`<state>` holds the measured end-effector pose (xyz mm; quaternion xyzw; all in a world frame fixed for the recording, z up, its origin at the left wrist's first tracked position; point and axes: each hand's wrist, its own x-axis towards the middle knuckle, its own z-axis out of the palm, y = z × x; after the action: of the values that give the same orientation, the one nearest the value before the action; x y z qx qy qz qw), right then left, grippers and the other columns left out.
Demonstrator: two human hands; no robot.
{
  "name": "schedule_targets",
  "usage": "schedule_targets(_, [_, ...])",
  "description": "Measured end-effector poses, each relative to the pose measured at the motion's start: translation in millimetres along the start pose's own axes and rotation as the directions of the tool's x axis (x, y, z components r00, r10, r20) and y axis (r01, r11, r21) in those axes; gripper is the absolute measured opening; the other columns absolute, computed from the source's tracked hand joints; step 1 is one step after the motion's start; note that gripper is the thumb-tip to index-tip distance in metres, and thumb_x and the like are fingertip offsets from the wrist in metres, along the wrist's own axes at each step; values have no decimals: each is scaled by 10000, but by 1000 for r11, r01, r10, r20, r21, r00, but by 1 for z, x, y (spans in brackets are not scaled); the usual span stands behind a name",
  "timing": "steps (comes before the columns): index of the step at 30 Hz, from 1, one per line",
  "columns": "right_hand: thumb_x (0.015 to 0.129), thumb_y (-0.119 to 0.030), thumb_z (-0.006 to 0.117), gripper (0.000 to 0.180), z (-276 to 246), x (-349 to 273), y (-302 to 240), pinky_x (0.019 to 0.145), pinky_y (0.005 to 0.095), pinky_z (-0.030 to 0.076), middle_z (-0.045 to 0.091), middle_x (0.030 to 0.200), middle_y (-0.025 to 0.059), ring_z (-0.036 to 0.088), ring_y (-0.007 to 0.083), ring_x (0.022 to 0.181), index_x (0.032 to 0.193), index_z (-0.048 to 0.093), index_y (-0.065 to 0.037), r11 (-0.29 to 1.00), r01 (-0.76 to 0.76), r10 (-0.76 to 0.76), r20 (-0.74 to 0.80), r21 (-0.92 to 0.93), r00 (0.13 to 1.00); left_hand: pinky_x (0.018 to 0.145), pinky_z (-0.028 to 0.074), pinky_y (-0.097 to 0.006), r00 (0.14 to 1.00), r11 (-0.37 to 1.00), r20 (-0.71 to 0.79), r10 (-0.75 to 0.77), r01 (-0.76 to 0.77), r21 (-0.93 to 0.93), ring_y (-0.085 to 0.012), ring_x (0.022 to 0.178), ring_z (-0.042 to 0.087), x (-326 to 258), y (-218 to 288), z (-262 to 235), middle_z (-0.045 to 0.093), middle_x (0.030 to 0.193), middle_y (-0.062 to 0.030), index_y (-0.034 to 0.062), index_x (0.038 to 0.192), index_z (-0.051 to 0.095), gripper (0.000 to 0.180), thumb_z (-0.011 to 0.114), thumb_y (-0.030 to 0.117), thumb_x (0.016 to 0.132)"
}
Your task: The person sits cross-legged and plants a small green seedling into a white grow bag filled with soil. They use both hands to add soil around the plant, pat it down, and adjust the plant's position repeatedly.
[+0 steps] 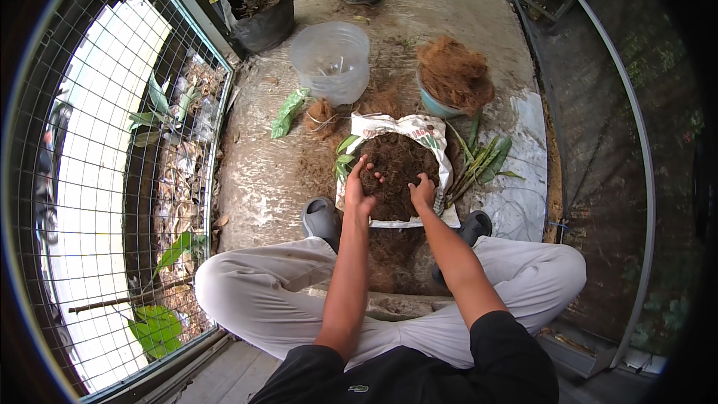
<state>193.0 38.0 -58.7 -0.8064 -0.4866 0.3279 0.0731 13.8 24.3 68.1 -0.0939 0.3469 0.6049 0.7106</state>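
1. Concrete floor (262, 179): carries every item listed; the person sits low at its near end, knees spread, a grey sandal to each side.
2. Wire mesh fence (112, 179): well to the left of both hands.
3. White sack (396, 126): lies open directly beyond the fingers, mouth rolled down, long axis running straight away from the person.
4. Dark soil (400, 168): fills the sack; it lies under and just ahead of both sets of fingers.
5. Clear plastic pot (330, 60): beyond the sack, ahead and slightly left of the left fingers, upright, empty apart from small debris.
6. Coconut fibre (455, 75): heaped in a teal bowl, ahead and right of the right fingers.
7. Plant cuttings (479, 161): just right of the sack, stems pointing towards the right hand.
8. Left hand (357, 191): at the sack's left edge, fingers loosely spread and curled, tips on the soil; whether any soil is gripped cannot be told.
9. Right hand (422, 193): palm down on the soil, fingers bent into it, holding nothing distinct. Both hands are equally near the soil.
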Motion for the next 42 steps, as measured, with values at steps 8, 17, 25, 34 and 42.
schedule_targets(8, [883,-270,631,581,-29,-7,-8,779,387,533,509,1206,132,583,269,1005,1336,369,-19,686,-226,78,239,692,968,599,451,-329,1000,1000,-4,-5,5,8,-160,637,516,7,-1,-10,543,794,-2,139,1129,545,261,575,245,892])
schedule_targets(17, [869,-148,646,336,-74,-7,-7,761,375,531,591,981,94,620,220,893,1132,490,-9,268,-253,-217,314,930,924,610,460,-328,999,998,26,-32,31,52,-160,632,526,9,-17,-5,561,784,12,152,1085,584,237,604,262,877])
schedule_targets(25, [891,-129,615,284,-96,-36,-32,756,323,527,610,987,80,616,176,872,1121,524,9,275,-71,-295,154,959,943,619,465,-332,996,994,84,-32,23,110,-161,679,527,10,-22,-6,537,891,-25,143,1224,502,418,500,437,927])
schedule_targets(34, [866,-164,649,365,-96,-63,-39,732,261,495,640,1016,60,598,116,871,1157,569,41,518,203,-384,14,831,923,634,471,-325,986,956,167,-16,-34,290,-163,704,542,2,-32,7,515,967,-58,91,1277,459,550,430,520,933])
schedule_targets(42, [851,-195,642,394,-94,-85,-62,886,379,458,591,1171,160,569,295,1077,1197,572,-22,716,616,-593,-179,328,785,719,480,-305,990,814,114,86,-136,565,-161,804,558,22,-42,-7,554,984,-71,41,1219,533,600,372,549,943])
